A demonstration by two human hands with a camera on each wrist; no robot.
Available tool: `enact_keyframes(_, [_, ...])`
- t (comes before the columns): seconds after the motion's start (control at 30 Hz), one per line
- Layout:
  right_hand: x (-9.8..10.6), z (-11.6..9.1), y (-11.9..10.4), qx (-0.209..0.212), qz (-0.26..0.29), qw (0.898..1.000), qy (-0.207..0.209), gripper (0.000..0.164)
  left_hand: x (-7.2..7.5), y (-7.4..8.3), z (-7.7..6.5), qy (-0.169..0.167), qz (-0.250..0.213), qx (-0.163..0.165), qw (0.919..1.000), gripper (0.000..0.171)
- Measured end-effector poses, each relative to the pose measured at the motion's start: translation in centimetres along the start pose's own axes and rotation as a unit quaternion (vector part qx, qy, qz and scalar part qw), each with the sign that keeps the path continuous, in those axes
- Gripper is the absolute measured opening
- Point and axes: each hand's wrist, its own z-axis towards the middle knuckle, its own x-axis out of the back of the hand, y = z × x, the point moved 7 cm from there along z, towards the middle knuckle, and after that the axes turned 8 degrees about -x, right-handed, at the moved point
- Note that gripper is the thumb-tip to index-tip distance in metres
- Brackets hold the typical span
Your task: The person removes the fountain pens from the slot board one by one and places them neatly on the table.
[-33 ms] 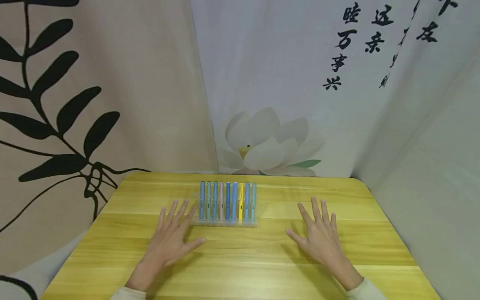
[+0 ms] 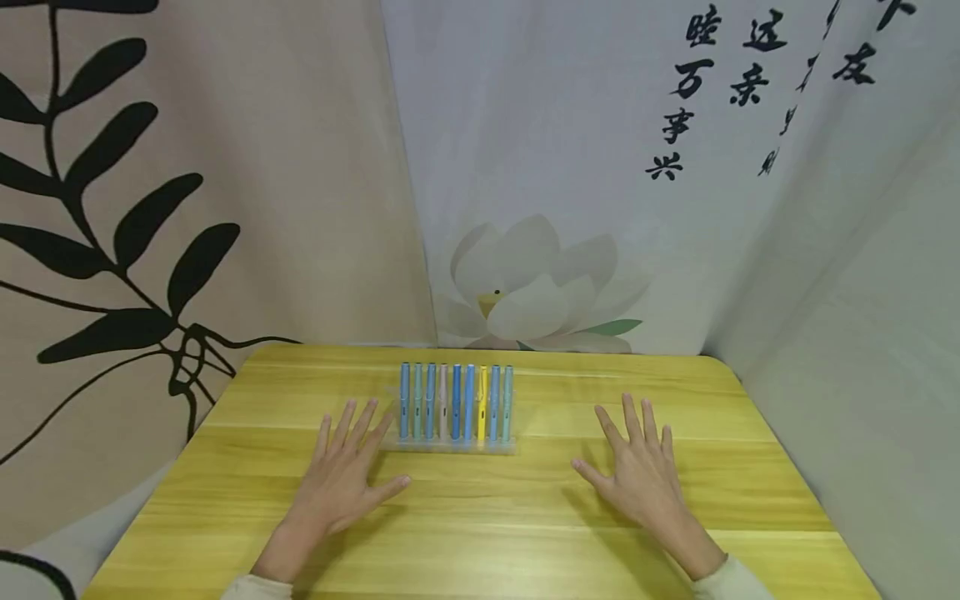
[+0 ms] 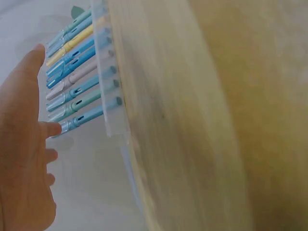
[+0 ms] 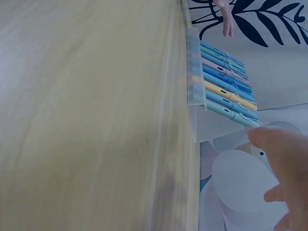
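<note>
Several capped pens stand upright in a row in a clear plastic pen rack (image 2: 450,447) at the table's far middle. Most are blue or green; one is a yellow pen (image 2: 482,404) and one a pale pink pen (image 2: 443,404). My left hand (image 2: 341,475) is spread, palm down, just left of the rack, its fingers straight and holding nothing. Well to the right of the rack, my right hand (image 2: 637,479) is likewise spread with straight fingers and nothing in it. Both wrist views show the rack too, with the left thumb (image 3: 31,62) and right thumb (image 4: 264,139) in the foreground.
A wooden table (image 2: 480,533) with rounded far corners carries the rack. Behind it hangs a pale curtain (image 2: 540,167) with a printed lotus and black characters. Dark printed leaves (image 2: 146,218) cover the cloth on the left, and plain white cloth (image 2: 862,333) borders the right side.
</note>
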Motion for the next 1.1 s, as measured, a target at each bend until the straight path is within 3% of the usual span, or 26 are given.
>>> enact_keyframes(0.67, [0.1,1.6,-1.3,0.017,0.020,1.000,-0.001,0.091,0.1,-0.5,0.1,0.012,-0.003,-0.002,0.9999,0.098])
enact_keyframes(0.93, [-0.5,2.2,-2.5,0.028,0.064,0.997,-0.016,0.089,0.1,-1.3,0.8,-0.002,-0.030,-0.004,0.9995,0.096])
enact_keyframes(1.1, [-0.9,2.7,-3.4,0.034,0.107,0.993,-0.022,0.085,-0.2,-2.2,1.0,-0.016,-0.072,-0.003,0.9973,0.092])
